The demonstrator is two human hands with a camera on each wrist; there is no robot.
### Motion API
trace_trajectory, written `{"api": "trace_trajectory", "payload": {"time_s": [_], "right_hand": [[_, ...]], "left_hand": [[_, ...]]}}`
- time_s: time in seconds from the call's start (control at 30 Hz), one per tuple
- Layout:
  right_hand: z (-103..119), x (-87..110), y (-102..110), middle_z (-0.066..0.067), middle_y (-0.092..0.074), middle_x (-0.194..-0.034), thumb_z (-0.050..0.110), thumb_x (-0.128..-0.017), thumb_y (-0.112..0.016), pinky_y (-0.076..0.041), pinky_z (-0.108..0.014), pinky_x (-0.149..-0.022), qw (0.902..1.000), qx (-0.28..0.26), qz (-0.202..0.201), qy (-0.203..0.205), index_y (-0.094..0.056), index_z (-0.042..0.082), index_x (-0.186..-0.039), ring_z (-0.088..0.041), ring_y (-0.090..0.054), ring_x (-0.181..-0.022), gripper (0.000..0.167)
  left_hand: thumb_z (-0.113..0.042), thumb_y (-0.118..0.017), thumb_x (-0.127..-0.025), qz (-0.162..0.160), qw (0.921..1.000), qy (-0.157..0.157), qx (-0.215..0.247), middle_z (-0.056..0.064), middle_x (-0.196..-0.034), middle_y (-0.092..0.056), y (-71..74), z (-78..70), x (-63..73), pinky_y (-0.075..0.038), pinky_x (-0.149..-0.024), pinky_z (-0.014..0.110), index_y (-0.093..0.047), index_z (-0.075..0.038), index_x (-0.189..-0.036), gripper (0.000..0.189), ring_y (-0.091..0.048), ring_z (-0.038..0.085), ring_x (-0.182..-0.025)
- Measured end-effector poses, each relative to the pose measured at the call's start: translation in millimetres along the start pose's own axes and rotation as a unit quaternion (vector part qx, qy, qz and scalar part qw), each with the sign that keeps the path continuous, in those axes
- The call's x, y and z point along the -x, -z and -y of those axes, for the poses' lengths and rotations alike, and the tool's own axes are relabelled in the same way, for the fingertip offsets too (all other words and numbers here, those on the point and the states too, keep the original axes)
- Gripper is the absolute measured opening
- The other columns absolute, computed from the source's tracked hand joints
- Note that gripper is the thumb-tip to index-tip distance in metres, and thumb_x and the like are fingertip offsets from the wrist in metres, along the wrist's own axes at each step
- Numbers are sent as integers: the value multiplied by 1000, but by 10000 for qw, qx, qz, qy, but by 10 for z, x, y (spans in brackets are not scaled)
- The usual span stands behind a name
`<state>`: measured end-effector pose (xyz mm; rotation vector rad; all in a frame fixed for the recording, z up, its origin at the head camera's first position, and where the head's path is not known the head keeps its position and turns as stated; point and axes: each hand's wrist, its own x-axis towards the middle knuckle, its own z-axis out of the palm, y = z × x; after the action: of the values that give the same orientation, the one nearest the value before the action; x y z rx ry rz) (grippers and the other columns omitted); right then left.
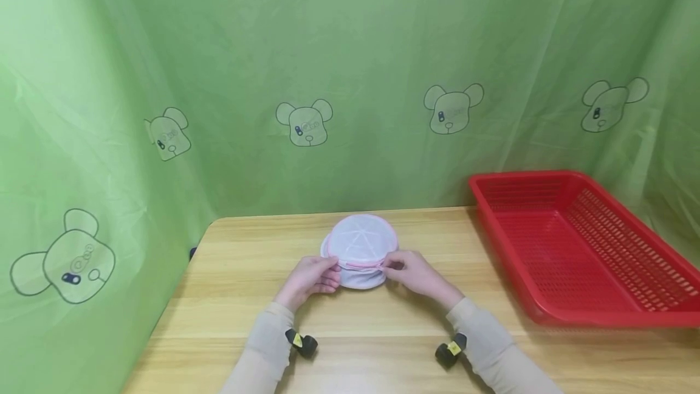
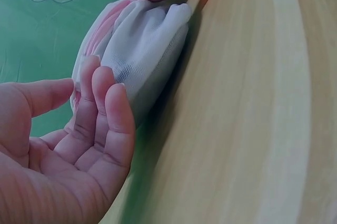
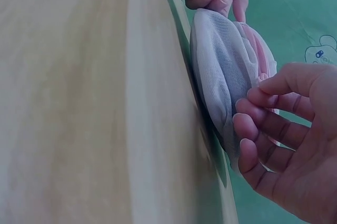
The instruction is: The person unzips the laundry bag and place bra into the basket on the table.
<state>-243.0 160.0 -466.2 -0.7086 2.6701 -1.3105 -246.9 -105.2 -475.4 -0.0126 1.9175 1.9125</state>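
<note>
A round white mesh laundry bag point(image 1: 362, 239) with pink trim lies near the far edge of the table. Along its near side runs a pink zipper point(image 1: 361, 265), also visible in the left wrist view as a pink band above the soft grey-white mesh side point(image 2: 145, 50). My left hand point(image 1: 314, 278) pinches the bag's rim at the left end of the zipper between thumb and forefinger. At the right end, my right hand point(image 1: 414, 271) pinches the zipper pull with thumb and forefinger, its other fingers loosely bent beside the mesh. The pull itself is mostly hidden by the fingertips.
A red plastic basket point(image 1: 527, 272) with slotted walls stands on the right of the wooden table point(image 1: 262, 315). Green curtains point(image 1: 372, 65) with bear-head drawings hang behind and at both sides. Each wrist carries a small black camera.
</note>
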Motion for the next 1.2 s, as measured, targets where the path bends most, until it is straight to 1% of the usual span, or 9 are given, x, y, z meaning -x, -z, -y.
{"api": "trace_trajectory", "payload": {"time_s": [0.43,0.7,0.87,0.97,1.03,1.2], "right_hand": [[42,15,-33,2,-67,-83,12,-90,-65,-50,-22,-75,9998,199,40,68,-69,10,-86,-10,-57,-79,6],[63,7,-57,3,-67,-80,14,-90,-65,-50,-21,-72,9997,203,55,153,-68,11,-85,-7,-56,-75,6],[70,5,-88,4,-68,-83,15,-90,-66,-51,-25,-78,9995,270,21,138,-68,13,-86,-8,-58,-79,5],[67,5,-112,3,-69,-84,15,-89,-66,-51,-28,-82,9993,322,-14,210,-68,13,-86,-7,-58,-82,4],[67,7,-127,4,-69,-85,15,-89,-66,-51,-29,-82,9988,391,-38,294,-68,13,-86,-7,-58,-82,4],[98,15,-146,8,-66,-81,15,-88,-67,-50,-29,-82,9985,400,-80,359,-68,13,-84,-7,-57,-81,4]], "left_hand": [[-31,-61,-94,87,9999,-77,-4,0,-73,-68,-55,13,30,-59,-64,25,-63,1,-102,33,-65,9,-64],[-30,-61,-94,147,9999,-25,57,1,-70,-67,-89,11,22,-59,-63,25,-65,2,-95,32,-65,10,-63],[-30,-60,-95,271,9996,-7,76,1,-71,-67,-126,27,-1,-59,-64,25,-65,4,-99,34,-65,10,-63],[-32,-59,-95,322,9995,-10,57,1,-71,-67,-148,35,-13,-59,-63,24,-64,4,-100,37,-64,9,-62],[-34,-59,-95,298,9995,-1,61,1,-70,-67,-159,39,-16,-59,-62,24,-64,4,-100,39,-64,9,-62],[-40,-60,-94,241,9997,32,46,0,-70,-67,-186,50,-17,-58,-62,24,-65,3,-98,43,-64,10,-61]]}}
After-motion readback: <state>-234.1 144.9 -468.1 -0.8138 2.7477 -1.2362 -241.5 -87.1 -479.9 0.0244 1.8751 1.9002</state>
